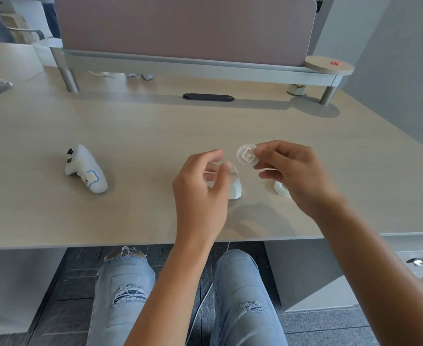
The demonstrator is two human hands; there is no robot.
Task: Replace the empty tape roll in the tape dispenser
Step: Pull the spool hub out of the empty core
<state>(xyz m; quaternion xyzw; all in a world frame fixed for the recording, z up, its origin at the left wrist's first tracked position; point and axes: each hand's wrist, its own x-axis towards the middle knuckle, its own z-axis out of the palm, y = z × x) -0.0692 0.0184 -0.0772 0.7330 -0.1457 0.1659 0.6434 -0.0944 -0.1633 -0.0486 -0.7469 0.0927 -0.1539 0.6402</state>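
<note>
My right hand [293, 171] pinches a small white round spool [247, 155] with a square hub, lifted above the desk. Below and to its left stands the white tape dispenser [235, 186], partly hidden behind my left hand [201, 186]. That left hand hovers in front of the dispenser with fingers curled and apart, holding nothing. A clear tape roll [281, 188] lies flat on the desk under my right hand, half covered by it.
A white game controller [85, 171] lies at the left of the wooden desk [143, 136]. A black cable grommet [208, 97] sits near the raised shelf [180, 64] and divider at the back. A small can [296, 89] stands under the shelf at right.
</note>
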